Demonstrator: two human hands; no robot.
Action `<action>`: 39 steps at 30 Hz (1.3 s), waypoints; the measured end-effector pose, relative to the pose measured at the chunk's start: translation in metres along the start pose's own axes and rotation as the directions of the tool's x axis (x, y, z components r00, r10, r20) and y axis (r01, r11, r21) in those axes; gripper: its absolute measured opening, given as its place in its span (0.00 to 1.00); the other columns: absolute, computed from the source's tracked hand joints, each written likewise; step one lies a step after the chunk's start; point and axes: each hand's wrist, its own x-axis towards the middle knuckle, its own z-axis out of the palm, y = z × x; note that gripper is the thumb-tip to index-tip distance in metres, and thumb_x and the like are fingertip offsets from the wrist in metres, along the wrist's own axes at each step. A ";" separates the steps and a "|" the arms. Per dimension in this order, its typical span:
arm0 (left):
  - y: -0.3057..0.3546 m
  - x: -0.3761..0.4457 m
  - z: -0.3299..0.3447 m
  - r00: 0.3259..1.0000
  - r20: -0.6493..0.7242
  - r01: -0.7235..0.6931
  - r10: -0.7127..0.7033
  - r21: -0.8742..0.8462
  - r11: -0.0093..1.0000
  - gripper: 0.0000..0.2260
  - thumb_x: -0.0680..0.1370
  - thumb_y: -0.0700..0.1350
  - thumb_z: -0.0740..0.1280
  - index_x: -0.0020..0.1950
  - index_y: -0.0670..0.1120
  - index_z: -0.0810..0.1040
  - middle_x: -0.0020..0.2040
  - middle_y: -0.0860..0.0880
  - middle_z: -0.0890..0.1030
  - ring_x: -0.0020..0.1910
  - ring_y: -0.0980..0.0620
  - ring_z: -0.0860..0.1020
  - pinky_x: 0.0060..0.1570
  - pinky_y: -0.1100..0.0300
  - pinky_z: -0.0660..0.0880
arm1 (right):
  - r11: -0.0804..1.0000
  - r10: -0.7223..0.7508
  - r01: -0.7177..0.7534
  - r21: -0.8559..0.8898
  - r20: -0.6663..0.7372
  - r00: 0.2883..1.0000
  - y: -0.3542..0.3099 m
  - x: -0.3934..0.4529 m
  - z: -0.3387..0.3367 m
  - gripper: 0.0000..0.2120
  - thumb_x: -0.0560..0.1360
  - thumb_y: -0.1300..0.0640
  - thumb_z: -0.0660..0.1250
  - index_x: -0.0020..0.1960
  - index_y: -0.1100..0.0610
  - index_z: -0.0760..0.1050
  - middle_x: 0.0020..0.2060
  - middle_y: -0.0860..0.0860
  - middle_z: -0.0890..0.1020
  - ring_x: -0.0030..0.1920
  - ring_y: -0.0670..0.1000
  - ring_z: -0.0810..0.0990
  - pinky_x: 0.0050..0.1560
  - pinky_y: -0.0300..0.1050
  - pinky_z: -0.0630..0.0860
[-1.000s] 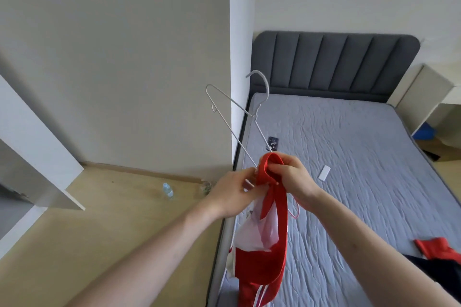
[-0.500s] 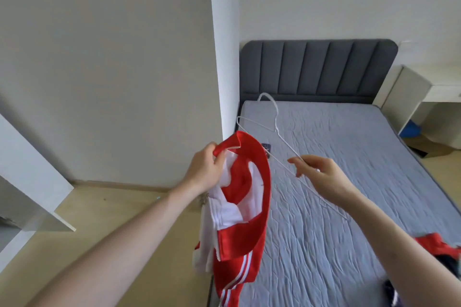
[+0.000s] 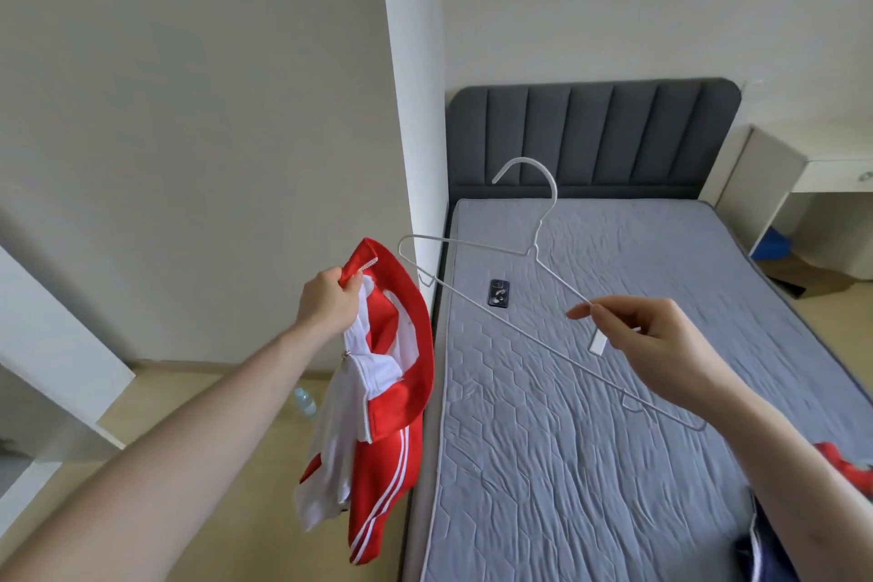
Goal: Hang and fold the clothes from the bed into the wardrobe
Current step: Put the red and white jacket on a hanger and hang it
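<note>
My left hand [image 3: 328, 300] grips the collar of a red and white track jacket [image 3: 378, 397], which hangs down beside the left edge of the bed [image 3: 590, 463]. A white wire hanger [image 3: 500, 293] is pinched by its right shoulder wire between the thumb and fingers of my right hand [image 3: 661, 345]. The hanger floats over the mattress, hook up and pointing toward the headboard, and its left tip is just right of the jacket collar, apart from it. More clothes, red [image 3: 845, 468] and dark blue [image 3: 765, 548], lie at the bed's lower right corner.
A dark phone [image 3: 499, 293] and a small white tag [image 3: 599, 342] lie on the grey mattress. A white wall pillar [image 3: 411, 109] stands left of the headboard. A plastic bottle [image 3: 304, 402] sits on the wooden floor. A white wardrobe panel [image 3: 56, 354] is at left, a desk [image 3: 812, 184] at right.
My hands have parted: the left drew the jacket out to the left, the right pulled the hanger free of it and now holds it level over the bed.
</note>
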 end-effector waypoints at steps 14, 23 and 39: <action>0.034 -0.008 -0.018 0.995 -0.020 -0.104 0.102 -0.206 0.973 0.21 0.83 0.49 0.65 0.32 0.48 0.65 0.27 0.54 0.65 0.28 0.54 0.65 0.30 0.57 0.60 | 0.999 0.011 -0.007 -0.034 0.134 0.991 0.004 0.006 0.019 0.14 0.85 0.53 0.62 0.49 0.45 0.86 0.30 0.53 0.61 0.26 0.49 0.56 0.26 0.33 0.55; 0.081 -0.029 -0.028 0.907 0.191 -0.300 0.375 -0.332 0.894 0.11 0.84 0.54 0.65 0.52 0.52 0.85 0.32 0.57 0.81 0.31 0.60 0.73 0.37 0.64 0.69 | 0.997 0.008 0.015 -0.081 0.277 0.961 0.001 0.019 0.031 0.15 0.85 0.53 0.62 0.45 0.49 0.85 0.29 0.51 0.61 0.27 0.50 0.57 0.29 0.42 0.55; 0.104 -0.044 -0.046 0.579 0.473 -0.801 0.664 0.179 0.571 0.19 0.82 0.66 0.57 0.62 0.58 0.79 0.58 0.59 0.78 0.59 0.57 0.74 0.63 0.57 0.67 | 0.922 0.051 -0.090 0.376 0.112 0.992 0.022 0.004 0.053 0.18 0.84 0.60 0.62 0.37 0.58 0.80 0.27 0.50 0.61 0.29 0.48 0.57 0.29 0.39 0.55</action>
